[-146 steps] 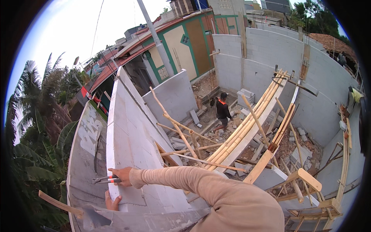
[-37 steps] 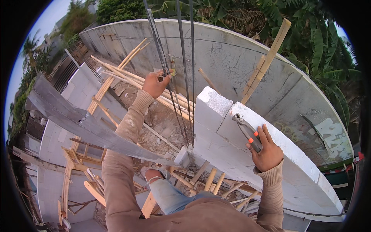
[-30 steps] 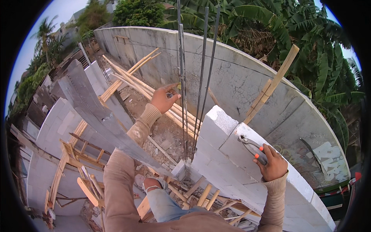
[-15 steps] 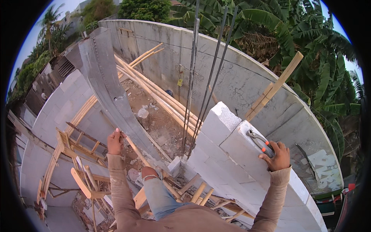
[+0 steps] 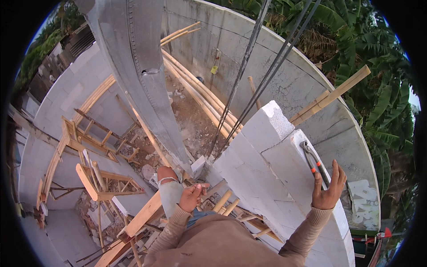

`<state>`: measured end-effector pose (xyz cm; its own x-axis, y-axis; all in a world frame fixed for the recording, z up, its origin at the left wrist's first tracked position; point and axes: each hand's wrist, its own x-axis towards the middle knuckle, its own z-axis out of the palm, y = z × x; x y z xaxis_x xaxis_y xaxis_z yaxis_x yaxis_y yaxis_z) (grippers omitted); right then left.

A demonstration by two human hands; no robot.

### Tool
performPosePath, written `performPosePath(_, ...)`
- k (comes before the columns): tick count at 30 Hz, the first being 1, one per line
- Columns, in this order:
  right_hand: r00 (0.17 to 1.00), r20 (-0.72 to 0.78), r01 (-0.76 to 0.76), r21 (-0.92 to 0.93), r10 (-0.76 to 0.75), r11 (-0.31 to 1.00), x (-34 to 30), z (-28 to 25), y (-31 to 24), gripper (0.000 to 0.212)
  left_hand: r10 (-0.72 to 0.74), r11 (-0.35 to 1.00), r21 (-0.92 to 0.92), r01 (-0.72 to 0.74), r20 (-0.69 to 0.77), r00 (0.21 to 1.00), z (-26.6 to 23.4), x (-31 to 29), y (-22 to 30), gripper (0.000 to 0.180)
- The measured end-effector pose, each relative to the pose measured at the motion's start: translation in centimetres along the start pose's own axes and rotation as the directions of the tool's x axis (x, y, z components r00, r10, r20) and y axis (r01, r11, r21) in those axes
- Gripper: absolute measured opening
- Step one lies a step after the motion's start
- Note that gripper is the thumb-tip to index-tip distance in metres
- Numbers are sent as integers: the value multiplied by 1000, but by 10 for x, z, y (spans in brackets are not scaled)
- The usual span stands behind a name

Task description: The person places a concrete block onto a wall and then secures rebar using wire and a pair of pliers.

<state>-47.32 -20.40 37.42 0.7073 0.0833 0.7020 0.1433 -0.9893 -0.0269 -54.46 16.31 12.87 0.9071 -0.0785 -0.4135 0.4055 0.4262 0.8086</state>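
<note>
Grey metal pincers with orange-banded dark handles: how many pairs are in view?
1: the grey metal pincers lie on top of the pale block wall, at the right hand. Others could be hidden from view.

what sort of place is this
Most likely an outdoor building site: a seemingly unfinished pale block wall with pincers on top, dark metal rods standing at its end, and bamboo poles.

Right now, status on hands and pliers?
Left fingers curled, contents unclear. Right fingers spread beside pliers. Pliers rest on block wall. Steel rods near wall's end.
</note>
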Motion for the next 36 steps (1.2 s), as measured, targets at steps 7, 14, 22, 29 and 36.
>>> performPosePath(7, 970, 233, 114, -208, -64, 971, -22, 26, 29, 48, -150, 962, 265, 64, 318, 936, 53, 21, -46, 44)
performPosePath(14, 969, 242, -6, -159, 44, 987, -27, 5, 43, 47, -251, 855, 504, 121, 196, 948, 45, -6, -66, 40)
performPosePath(22, 931, 339, -139, -5, 132, 990, -62, -20, 82, 52, -254, 935, 194, 299, -226, 941, 0, -55, -68, 37)
performPosePath(29, 952, 289, -63, -125, 97, 990, -71, -4, 91, 68, -198, 922, 235, 308, -396, 896, -10, -74, -38, 37)
performPosePath(36, 949, 285, -130, -40, 136, 991, -70, 2, 89, 74, -254, 788, 454, 415, -374, 892, -32, -59, -64, 36)
